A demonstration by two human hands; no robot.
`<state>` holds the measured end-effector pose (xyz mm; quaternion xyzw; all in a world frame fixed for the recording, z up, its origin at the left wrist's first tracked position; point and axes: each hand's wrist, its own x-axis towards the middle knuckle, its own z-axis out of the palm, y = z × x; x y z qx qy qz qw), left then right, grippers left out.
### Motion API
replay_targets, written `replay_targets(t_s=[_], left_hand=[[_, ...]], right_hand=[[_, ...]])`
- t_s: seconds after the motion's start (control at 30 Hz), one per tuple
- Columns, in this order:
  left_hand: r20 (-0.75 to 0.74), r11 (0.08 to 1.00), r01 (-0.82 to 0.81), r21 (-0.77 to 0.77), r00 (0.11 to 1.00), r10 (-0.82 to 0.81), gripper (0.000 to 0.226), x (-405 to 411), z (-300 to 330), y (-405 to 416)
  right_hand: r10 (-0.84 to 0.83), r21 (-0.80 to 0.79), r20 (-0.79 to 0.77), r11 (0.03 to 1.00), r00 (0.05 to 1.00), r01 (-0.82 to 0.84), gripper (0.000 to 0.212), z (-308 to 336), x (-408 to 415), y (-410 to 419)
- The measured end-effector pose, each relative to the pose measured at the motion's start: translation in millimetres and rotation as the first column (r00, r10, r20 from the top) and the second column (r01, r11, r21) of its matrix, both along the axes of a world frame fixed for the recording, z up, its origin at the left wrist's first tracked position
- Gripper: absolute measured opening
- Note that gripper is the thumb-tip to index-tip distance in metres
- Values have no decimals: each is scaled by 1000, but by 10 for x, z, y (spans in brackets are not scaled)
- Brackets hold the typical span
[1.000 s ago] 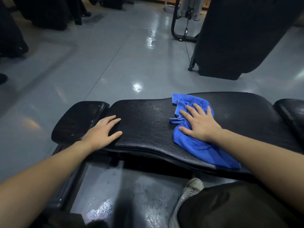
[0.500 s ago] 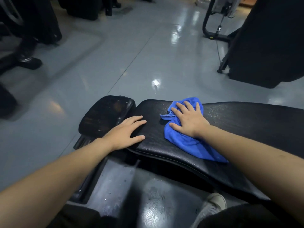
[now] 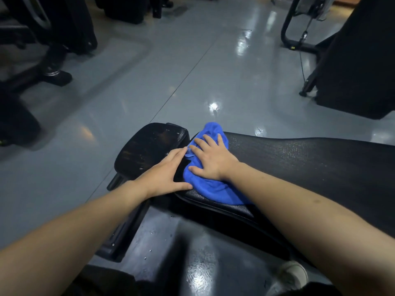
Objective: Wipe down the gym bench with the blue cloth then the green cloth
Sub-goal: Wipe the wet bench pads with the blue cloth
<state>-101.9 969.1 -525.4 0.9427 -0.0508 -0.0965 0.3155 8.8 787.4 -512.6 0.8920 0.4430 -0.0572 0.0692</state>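
Cloth [image 3: 210,184] slid left to bench [image 3: 299,159] pad's end | right hand [image 3: 210,162] flat, pressing it | left hand [image 3: 165,178] flat, bracing | blue pass nearing done; green cloth unseen

Head view checked for legible markings: no text, label, brand, number or sign can be read on any surface.
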Motion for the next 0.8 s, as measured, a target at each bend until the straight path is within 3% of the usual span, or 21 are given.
replay_targets(t_s=[0.13, 0.33, 0.57, 0.8], left_hand=[[-24, 1000, -6, 10, 1000, 6, 135, -27, 12, 80], [-67, 998, 51, 30, 997, -49, 149, 125, 53, 128], [-204, 989, 147, 16, 969, -141, 151, 454, 136, 76], [-190, 982, 184, 50, 967, -172, 155, 652, 89, 7]], right_hand=[[109, 50, -50, 993, 993, -106, 92, -60, -115, 94], [116, 129, -137, 987, 984, -99, 86, 91, -127, -193], [41, 61, -233, 998, 971, -28, 120, 235, -224, -721], [-29, 103, -229, 993, 973, 53, 138, 118, -189, -878]])
